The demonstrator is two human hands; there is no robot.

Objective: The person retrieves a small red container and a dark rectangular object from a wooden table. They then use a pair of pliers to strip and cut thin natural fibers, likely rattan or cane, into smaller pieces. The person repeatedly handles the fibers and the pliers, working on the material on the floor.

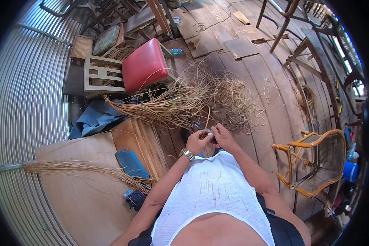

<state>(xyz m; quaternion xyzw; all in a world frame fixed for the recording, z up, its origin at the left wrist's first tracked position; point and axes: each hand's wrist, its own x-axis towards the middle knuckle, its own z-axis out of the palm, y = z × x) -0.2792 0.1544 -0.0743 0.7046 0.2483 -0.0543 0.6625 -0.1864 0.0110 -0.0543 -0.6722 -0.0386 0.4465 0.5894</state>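
Note:
My left hand [198,141], with a metal watch at the wrist, and my right hand [222,136] meet close together in front of my chest. Both pinch a thin pale cane strand [207,116] that rises from between the fingers toward a big tangled heap of cane strands [197,98] on the plank floor. A small dark tool [197,126] pokes out just above my left hand; which hand grips it I cannot tell.
A red-cushioned chair [145,65] lies tipped beyond the heap. At left sit wooden boards [86,192], a bundle of straw-coloured fibre [82,167], blue cloth [95,117] and a blue block [131,163]. A rattan chair frame [315,164] stands at right. Corrugated metal wall [24,102] curves along the left.

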